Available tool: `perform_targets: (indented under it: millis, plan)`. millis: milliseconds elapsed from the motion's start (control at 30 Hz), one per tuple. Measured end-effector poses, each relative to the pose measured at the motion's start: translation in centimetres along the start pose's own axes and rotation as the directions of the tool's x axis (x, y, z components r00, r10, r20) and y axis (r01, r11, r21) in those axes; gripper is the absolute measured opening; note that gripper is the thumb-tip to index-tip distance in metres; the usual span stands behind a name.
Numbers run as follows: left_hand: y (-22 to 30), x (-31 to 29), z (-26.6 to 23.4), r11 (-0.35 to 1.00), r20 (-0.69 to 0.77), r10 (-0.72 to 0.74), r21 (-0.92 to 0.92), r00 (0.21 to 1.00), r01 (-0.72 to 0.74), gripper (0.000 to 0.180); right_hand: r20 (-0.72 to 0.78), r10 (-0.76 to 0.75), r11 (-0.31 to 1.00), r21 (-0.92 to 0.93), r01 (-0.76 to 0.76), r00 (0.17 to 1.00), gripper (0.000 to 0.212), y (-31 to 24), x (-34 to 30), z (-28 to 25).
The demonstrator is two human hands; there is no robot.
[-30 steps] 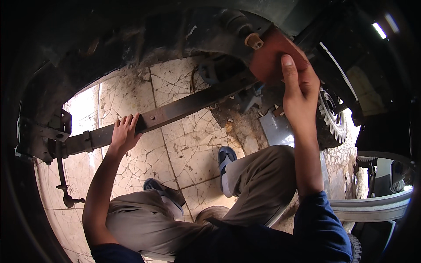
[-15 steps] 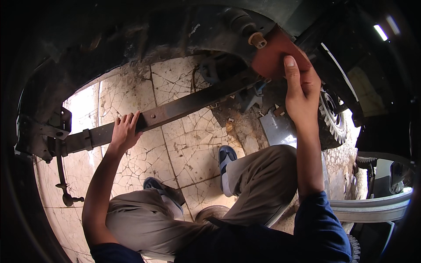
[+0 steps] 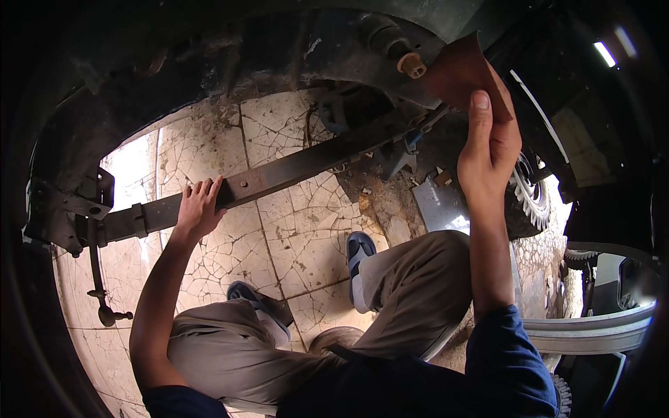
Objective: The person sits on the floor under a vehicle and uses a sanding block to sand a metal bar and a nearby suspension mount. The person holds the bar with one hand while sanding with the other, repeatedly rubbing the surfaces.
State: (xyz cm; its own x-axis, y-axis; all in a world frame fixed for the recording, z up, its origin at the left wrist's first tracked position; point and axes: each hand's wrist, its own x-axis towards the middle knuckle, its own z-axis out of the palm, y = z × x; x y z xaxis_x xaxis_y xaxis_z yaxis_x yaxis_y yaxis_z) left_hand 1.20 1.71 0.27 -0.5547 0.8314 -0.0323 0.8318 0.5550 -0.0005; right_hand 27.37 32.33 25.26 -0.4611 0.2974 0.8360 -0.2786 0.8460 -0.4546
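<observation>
A folded reddish-brown sheet, like sandpaper, [image 3: 460, 73] is pinched in my right hand [image 3: 488, 146], the thumb lying over its near edge. It stands beside a dark metal frame [image 3: 279, 59], close to a stud with a rusty, brass-coloured end [image 3: 411, 65]. My left hand [image 3: 201, 207] rests on a long dark leaf spring [image 3: 293, 171], fingers laid over its top and the thumb along its near side. The spring runs from a bracket [image 3: 94, 195] at left up toward the right, under the frame.
Cracked pale tiles [image 3: 306, 237] lie below. A grey metal plate [image 3: 439, 202] rests on dirty ground beside a treaded tyre [image 3: 536, 191]. A rod with a ball joint [image 3: 104, 306] hangs at left. A curved silver rim [image 3: 592, 331] is at the lower right.
My right hand has moved the reddish sheet a little to the right, away from the stud, and the sheet is tilted more. My left hand has stayed in place.
</observation>
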Motion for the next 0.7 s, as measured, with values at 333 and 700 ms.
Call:
perform_targets:
  millis: [333,700]
  plan:
    - [-0.5,-0.2,0.9,1.0,-0.059,0.021,0.016,0.998,-0.02,0.083,0.2,-0.12,0.965,-0.208,0.162,0.972,0.037,0.0,0.4,0.6]
    - [-0.4,-0.2,0.8,1.0,-0.038,0.004,0.027,0.999,-0.003,0.083,0.214,-0.082,0.947,-0.288,0.143,0.973,0.044,-0.5,0.2,0.6]
